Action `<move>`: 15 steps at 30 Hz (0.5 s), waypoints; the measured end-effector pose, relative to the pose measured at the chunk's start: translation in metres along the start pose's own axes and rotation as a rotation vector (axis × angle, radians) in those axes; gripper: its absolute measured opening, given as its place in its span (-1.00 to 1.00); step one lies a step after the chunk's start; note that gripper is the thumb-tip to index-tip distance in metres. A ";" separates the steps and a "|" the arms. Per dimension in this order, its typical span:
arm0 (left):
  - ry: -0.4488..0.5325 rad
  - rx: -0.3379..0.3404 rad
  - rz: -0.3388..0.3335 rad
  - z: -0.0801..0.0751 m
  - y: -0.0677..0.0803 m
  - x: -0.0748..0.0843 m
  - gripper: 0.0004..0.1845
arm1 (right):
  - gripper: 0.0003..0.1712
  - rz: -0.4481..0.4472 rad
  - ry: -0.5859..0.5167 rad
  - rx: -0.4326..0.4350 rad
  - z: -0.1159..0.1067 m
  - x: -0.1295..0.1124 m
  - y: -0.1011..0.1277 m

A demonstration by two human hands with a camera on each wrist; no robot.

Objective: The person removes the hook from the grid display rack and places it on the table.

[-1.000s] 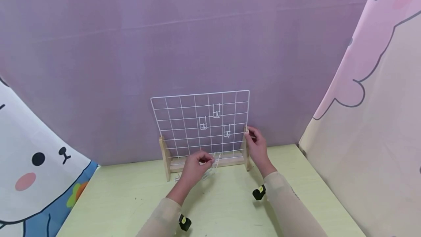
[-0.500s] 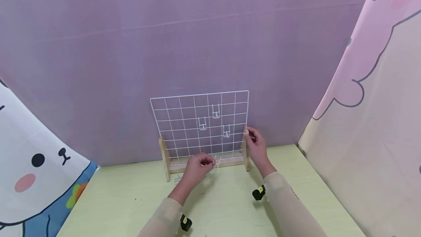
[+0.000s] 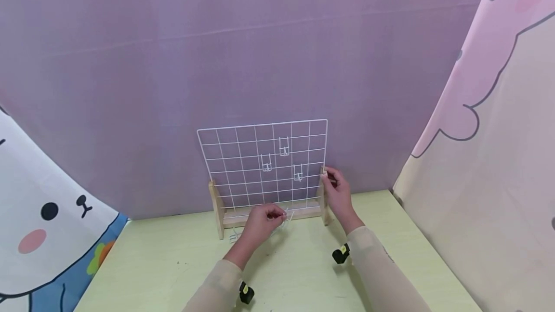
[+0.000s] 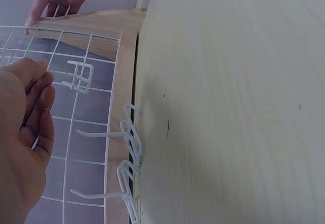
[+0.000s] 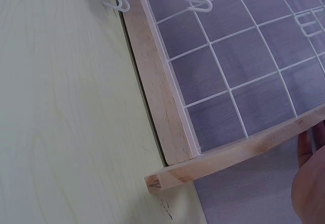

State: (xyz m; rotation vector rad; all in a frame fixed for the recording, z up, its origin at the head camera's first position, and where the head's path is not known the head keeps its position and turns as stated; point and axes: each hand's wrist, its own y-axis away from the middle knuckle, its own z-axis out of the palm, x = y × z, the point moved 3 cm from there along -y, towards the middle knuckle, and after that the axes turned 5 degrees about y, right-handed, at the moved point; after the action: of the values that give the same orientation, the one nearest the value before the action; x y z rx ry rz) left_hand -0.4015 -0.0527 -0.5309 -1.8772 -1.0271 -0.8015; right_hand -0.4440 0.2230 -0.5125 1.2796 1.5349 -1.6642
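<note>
Head view showed a white wire grid panel [image 3: 262, 162] standing upright in a wooden stand [image 3: 269, 215] at the back of a pale green table [image 3: 303, 273], close to a purple backdrop [image 3: 243, 47]. Left hand [image 3: 259, 221] was low in front of the stand's base rail, fingers curled together and pinching a white wire hook [image 3: 288, 216] at thumb and fingertips. In the left wrist view the fingers [image 4: 35, 112] lay side by side; the pinch itself was not visible there. Right hand [image 3: 337, 191] gripped the stand's right upright post [image 3: 323, 196], fingers wrapped around its top. Three hooks [image 3: 283, 147] hung on the grid. Two loose hooks [image 4: 129, 137] lay on the table against the base rail.
</note>
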 end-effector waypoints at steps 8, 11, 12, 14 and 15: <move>-0.007 -0.030 0.008 0.004 -0.001 -0.004 -0.93 | -0.65 -0.006 -0.002 0.004 -0.001 -0.002 0.000; -0.019 -0.037 0.002 0.006 -0.002 -0.006 -0.92 | -0.65 -0.009 -0.011 -0.001 -0.001 -0.002 0.001; -0.022 -0.037 0.002 0.006 -0.002 -0.006 -0.92 | -0.64 -0.011 -0.015 -0.002 -0.001 -0.002 0.001; -0.027 -0.037 0.000 0.007 -0.002 -0.006 -0.93 | -0.64 -0.013 -0.018 -0.005 -0.001 -0.002 0.000; -0.028 -0.035 0.000 0.007 -0.002 -0.006 -0.93 | -0.63 -0.014 -0.019 -0.007 -0.001 -0.002 0.000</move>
State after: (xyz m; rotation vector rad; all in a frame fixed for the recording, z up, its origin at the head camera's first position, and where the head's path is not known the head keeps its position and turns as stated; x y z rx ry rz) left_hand -0.4054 -0.0480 -0.5384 -1.9231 -1.0362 -0.7994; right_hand -0.4430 0.2231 -0.5109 1.2488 1.5408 -1.6732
